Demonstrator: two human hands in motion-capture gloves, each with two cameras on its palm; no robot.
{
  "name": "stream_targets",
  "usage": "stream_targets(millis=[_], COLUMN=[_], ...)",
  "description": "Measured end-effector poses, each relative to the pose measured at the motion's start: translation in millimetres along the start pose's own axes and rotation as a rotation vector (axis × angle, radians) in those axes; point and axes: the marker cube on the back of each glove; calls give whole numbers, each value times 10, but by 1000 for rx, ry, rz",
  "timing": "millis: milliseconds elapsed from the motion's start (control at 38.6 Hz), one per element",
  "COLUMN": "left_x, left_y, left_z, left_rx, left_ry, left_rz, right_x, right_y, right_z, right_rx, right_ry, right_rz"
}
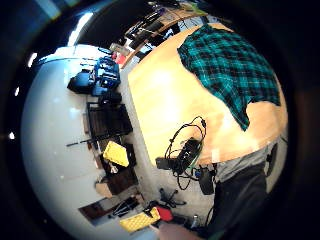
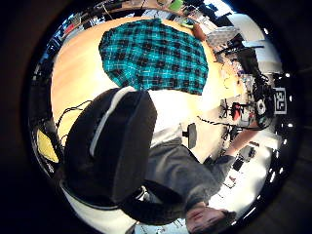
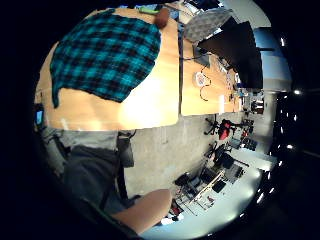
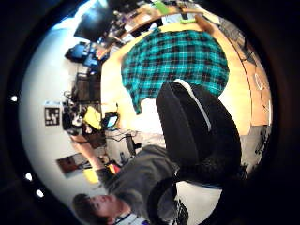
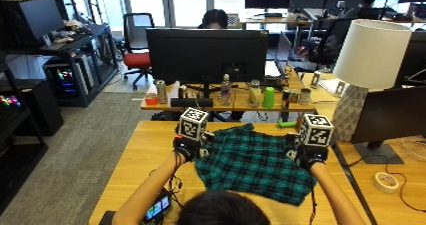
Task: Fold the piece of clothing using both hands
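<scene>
A teal and black plaid shirt (image 5: 253, 165) lies spread out on the wooden table (image 5: 143, 145) in front of me. My left hand (image 5: 188, 147) is raised over the shirt's left edge, and my right hand (image 5: 310, 155) hovers over its right edge. Neither hand holds any cloth. All the palm views show the shirt (image 1: 230, 70) (image 2: 156, 53) (image 3: 105, 52) (image 4: 178, 58) from some distance, lying whole on the tabletop with no fingers on it. The near hem is partly hidden behind my head in the outside view.
A small device with cables (image 5: 158, 207) lies at the table's front left. A black monitor (image 5: 206, 55) and several bottles stand on the desk beyond. At the right are a white lamp (image 5: 369, 50), a second screen and a tape roll (image 5: 385, 181).
</scene>
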Motion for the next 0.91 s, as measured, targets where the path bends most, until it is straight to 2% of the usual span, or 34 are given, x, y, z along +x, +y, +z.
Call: stream_targets(millis=[337, 907], left_x=[48, 122], left_y=[61, -107], left_z=[-58, 113], left_rx=[-3, -93], left_ry=[-15, 20], left_rz=[-5, 13], right_x=[91, 190], right_y=[152, 171], right_z=[-35, -18], right_rx=[-6, -40], right_ry=[26, 75], right_rz=[21, 38])
